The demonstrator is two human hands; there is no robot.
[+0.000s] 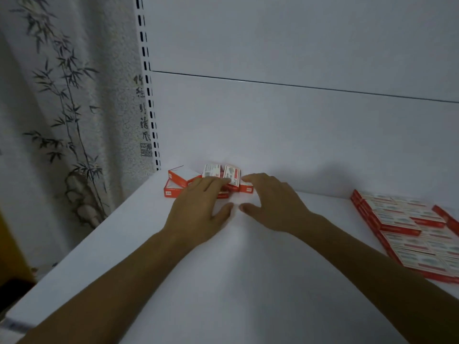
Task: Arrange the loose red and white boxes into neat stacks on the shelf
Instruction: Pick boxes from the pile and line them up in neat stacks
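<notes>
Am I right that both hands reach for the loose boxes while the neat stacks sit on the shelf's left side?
Not quite: in the head view the neat stacks sit on the right; the left hand and right hand do reach the loose boxes.

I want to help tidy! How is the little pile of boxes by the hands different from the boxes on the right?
The little pile is jumbled, boxes tilted every way; the right group lies flat in tidy rows. The little pile has few boxes, the right group many. Both are red and white.
</notes>
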